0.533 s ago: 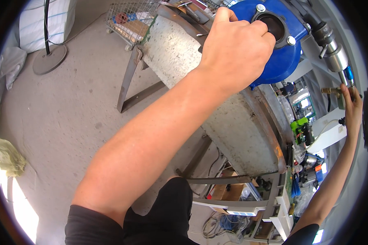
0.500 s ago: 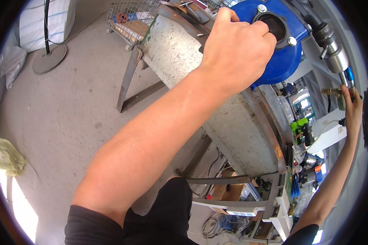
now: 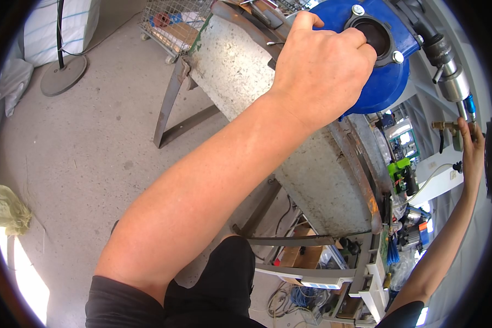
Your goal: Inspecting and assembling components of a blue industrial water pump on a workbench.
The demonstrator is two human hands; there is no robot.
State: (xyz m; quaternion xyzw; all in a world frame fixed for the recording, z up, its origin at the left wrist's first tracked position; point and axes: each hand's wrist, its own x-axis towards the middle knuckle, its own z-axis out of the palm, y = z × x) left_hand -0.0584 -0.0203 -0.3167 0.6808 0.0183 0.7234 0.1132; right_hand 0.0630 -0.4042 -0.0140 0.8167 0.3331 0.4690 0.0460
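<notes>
A blue painted metal housing (image 3: 388,90) fills the upper right, with a dark round flange (image 3: 390,39) and bright hex bolts on its face. My left hand (image 3: 323,71) lies against it, fingers curled at the flange's edge; the fingertips are partly hidden. At the far right, my right hand (image 3: 472,141) is raised, its fingers closed round the lower end of a silver cylindrical tool (image 3: 454,82). This tool has a dark collar, a blue fitting (image 3: 470,102) and a brass-coloured piece (image 3: 443,125) near my fingers.
Under the housing runs a worn metal-topped bench (image 3: 322,180) with rusty rails (image 3: 361,169). A wire cart (image 3: 172,27) and a round-based stand (image 3: 64,75) are on the floor at upper left. Coiled cables (image 3: 290,299) lie below, near a shelf with a cardboard box (image 3: 303,257).
The housing, the tool and both hands sit slightly farther right and lower in the picture, while the floor has shifted slightly left. Both hands keep their grips.
</notes>
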